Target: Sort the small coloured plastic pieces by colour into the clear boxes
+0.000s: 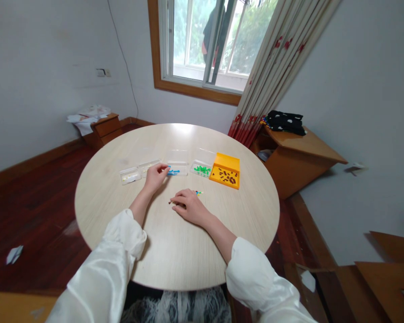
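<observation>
Head view: left hand (155,176) seems to be picking among blue pieces (175,172), grip unclear from here; right hand (189,206) pinches a dark bit (169,202). Lifting a blue one calls for delicacy.

The person is wearing a glossy white, satin-like top; its left sleeve (97,264) and right sleeve (262,280) are puffing out in soft folds and gathering near the forearms. The left hand (156,176) and right hand (188,205) are showing bare. A wispy grey-and-white patterned garment (182,308) is covering the lap.
</observation>
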{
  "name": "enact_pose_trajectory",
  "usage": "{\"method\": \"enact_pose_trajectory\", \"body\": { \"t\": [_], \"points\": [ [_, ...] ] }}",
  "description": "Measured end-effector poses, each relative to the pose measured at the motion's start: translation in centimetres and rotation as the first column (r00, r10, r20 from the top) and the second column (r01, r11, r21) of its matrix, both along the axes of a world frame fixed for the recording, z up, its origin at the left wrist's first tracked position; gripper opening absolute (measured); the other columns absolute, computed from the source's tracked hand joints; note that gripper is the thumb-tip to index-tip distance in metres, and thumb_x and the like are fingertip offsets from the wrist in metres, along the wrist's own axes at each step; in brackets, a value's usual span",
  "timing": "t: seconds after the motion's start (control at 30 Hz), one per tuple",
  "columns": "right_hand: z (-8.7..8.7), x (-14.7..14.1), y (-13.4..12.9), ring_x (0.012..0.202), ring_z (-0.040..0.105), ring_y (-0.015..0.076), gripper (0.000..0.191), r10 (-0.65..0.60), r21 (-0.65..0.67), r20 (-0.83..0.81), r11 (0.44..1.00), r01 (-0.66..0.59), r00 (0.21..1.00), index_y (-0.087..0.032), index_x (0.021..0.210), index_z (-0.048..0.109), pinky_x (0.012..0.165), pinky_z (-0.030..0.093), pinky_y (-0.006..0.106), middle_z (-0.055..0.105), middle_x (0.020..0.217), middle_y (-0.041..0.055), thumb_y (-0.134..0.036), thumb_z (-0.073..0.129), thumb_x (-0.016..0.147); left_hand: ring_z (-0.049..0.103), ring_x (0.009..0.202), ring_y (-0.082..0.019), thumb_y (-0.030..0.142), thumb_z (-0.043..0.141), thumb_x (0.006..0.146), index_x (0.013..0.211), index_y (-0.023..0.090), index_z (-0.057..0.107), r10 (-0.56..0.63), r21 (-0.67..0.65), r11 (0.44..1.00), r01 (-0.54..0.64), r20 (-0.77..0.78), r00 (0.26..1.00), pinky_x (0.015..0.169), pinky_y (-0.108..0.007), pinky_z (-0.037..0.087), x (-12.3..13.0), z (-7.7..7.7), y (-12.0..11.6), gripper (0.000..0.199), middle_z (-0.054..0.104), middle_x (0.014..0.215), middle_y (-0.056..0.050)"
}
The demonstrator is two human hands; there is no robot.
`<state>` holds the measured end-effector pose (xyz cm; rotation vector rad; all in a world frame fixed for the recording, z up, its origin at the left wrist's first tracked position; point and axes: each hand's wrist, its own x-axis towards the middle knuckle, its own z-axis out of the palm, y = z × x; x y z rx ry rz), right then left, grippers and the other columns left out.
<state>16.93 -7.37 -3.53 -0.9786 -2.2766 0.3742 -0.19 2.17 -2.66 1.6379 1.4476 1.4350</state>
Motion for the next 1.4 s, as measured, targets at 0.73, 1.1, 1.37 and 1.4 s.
{"method": "enact_pose_trajectory", "body": {
  "t": [0.73,1.1,1.37,1.4],
  "points": [
    [0.5,-0.3,-0.3,0.092,0.055,0.0177,0.009,0.018,0.040,0.088,0.999,-0.022,0.996,-0.018,0.082,0.065,0.084,0.036,0.035,0.066,0.090,0.0061,-0.017,0.058,0.086,0.062,0.072,-0.018,0.026,0.054,0.075,0.087,0.012,0.073,0.101,-0.015,0.994,-0.109,-0.279,0.955,0.075,-0.030,0.047,0.2,-0.2,0.2,0.026,0.073,0.084,-0.009],
    [0.5,1.9,1.6,0.080,0.063,0.0175,0.012,-0.357,-0.134,-0.344,0.934,0.331,0.868,-0.020,0.080,0.066,0.076,0.050,0.033,0.070,0.084,0.0039,-0.025,0.055,0.082,0.040,0.047,-0.009,0.047,0.062,0.066,0.062,0.014,0.064,-0.392,-0.262,0.880,0.397,0.073,0.917,0.047,-0.023,0.028,2.6,1.7,-2.7,0.034,0.050,0.049,0.002],
    [0.5,2.0,1.7,0.079,0.062,0.0179,0.013,-0.398,-0.135,-0.379,0.917,0.376,0.835,-0.018,0.079,0.065,0.071,0.050,0.031,0.069,0.081,0.0051,-0.029,0.057,0.081,0.042,0.045,-0.008,0.047,0.069,0.064,0.076,0.011,0.067,-0.580,-0.342,0.724,0.599,0.168,0.797,0.043,-0.021,0.027,3.4,1.6,-3.8,0.039,0.052,0.052,0.001],
    [0.4,2.0,1.7,0.078,0.062,0.0178,0.013,-0.398,-0.131,-0.382,0.917,0.378,0.834,-0.018,0.079,0.065,0.071,0.050,0.031,0.069,0.080,0.0050,-0.029,0.058,0.081,0.041,0.044,-0.007,0.047,0.070,0.064,0.077,0.010,0.067,-0.584,-0.352,0.715,0.604,0.175,0.793,0.043,-0.021,0.027,3.3,1.6,-3.8,0.039,0.052,0.051,0.002]
  ]
}}
